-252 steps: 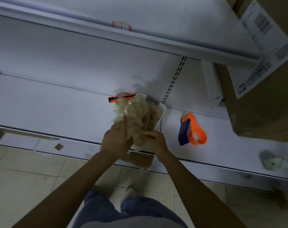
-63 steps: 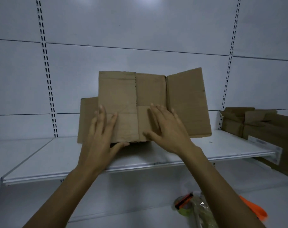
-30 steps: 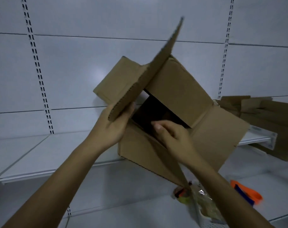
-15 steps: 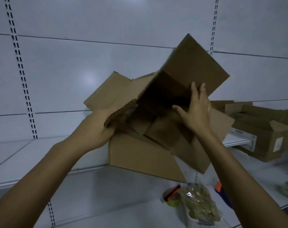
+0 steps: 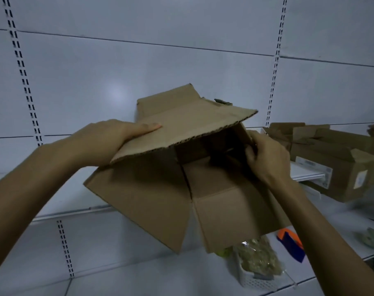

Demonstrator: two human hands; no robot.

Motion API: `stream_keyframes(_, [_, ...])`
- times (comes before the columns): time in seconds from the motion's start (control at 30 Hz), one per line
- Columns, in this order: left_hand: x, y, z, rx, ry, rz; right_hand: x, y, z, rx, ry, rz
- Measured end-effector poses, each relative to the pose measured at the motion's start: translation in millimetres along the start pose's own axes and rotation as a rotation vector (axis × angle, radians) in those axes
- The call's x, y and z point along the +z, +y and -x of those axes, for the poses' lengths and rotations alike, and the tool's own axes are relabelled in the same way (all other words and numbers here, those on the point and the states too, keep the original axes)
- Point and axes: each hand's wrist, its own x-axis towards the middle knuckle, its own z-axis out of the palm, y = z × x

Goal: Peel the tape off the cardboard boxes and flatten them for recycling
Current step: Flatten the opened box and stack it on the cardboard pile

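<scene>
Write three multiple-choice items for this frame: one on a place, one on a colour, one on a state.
1. Where do the other cardboard boxes sit? A. on the upper shelf, right of the held box. B. on the floor. C. inside the held box.
2. The tape dispenser on the lower shelf is: A. green and white. B. orange and blue. C. all black.
3. The held box is: A. taped shut. B. pressed flat. C. open, flaps loose.
Answers: 1 A, they rest on that shelf; 2 B, orange body with blue; 3 C, left hand grips a raised flap, right hand a side wall, dark inside shows.
</scene>
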Motion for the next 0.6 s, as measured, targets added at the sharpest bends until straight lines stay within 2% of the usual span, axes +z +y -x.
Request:
stream_keyframes(0.07, [5,2,13,-0.096,0.015,-0.086,-9,-8,1,-0.077,0.045,0.014])
stream_keyframes(0.13, [11,8,22,-0.15,0.171,-0.187,-17,-21,-2,-0.119,0.078,0.038])
stream_keyframes(0.17, [12,10,24,-0.179,0.302,-0.193,-20,-28,-4,-0.114,0.102,0.044])
stream_keyframes(0.23, [6,12,27,-0.343,0.521,-0.088,-25,-43,-13,-0.019,0.158,-0.006])
stream_keyframes(0.3, [-1,17,29,-0.462,0.675,0.044,-29,-58,-25,0.203,0.171,-0.146])
stream_keyframes(0.37, [-9,36,29,-0.397,0.776,-0.091,-27,-72,-33,0.422,0.158,-0.267])
stream_keyframes(0.43, [-8,64,26,-0.181,0.856,-0.237,-20,-89,-35,0.521,0.106,-0.337])
stream_keyframes(0.5, [9,88,25,0.072,0.848,-0.302,-18,-111,-31,0.5,0.027,-0.343])
stream_keyframes(0.53, [20,96,27,0.132,0.775,-0.283,-19,-123,-28,0.459,0.0,-0.357])
stream_keyframes(0.57, [27,101,30,0.101,0.648,-0.193,-22,-135,-25,0.41,-0.018,-0.39])
stream_keyframes(0.6, [32,104,36,-0.016,0.484,-0.035,-27,-147,-21,0.359,-0.034,-0.419])
